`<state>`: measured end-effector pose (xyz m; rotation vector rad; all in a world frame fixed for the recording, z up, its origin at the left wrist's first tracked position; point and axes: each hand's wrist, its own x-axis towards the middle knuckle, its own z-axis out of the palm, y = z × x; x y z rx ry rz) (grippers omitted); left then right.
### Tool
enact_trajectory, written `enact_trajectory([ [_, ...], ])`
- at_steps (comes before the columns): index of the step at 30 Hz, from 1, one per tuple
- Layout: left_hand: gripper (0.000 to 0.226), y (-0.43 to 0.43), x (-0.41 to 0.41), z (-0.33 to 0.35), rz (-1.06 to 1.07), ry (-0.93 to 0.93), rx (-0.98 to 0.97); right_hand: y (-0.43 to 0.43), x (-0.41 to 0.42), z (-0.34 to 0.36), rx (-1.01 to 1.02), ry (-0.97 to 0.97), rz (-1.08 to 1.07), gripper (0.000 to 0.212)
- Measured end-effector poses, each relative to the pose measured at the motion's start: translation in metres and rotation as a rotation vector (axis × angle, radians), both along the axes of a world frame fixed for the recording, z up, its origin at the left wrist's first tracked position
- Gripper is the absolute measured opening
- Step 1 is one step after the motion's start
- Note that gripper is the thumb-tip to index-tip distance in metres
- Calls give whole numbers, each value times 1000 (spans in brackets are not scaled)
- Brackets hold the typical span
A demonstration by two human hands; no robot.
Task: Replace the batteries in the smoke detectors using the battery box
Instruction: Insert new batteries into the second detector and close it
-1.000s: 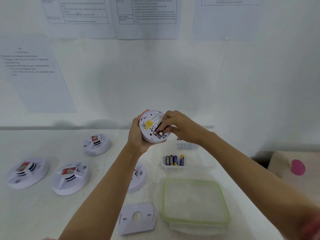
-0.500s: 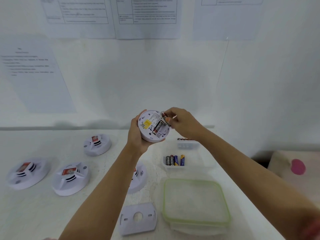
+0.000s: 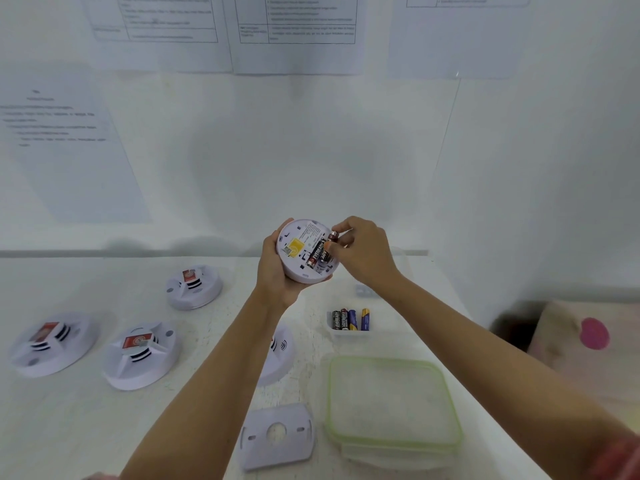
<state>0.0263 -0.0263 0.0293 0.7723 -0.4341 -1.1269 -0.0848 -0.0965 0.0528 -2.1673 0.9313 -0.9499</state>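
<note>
My left hand grips a white round smoke detector held up above the table, its back side facing me. A black battery lies in its open compartment. My right hand pinches a second battery at the compartment's upper end, partly out of the slot. The clear battery box stands on the table below, with several batteries upright inside.
Three white smoke detectors lie on the table at left; a fourth is partly hidden by my left forearm. A detached mounting plate and a green-rimmed lid lie near the front. Papers hang on the wall.
My right hand moved from the compartment's lower end to its upper right, lifting one battery's end out of the slot. The detector turned slightly in my left hand.
</note>
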Motion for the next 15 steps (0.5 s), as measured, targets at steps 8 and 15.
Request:
enact_trajectory([
  [8, 50, -3, 5, -8, 46, 34, 37, -3, -5, -4, -54, 130, 38, 25],
  [15, 47, -7, 4, -12, 31, 116, 58, 5, -3, -16, -113, 170, 22, 33],
])
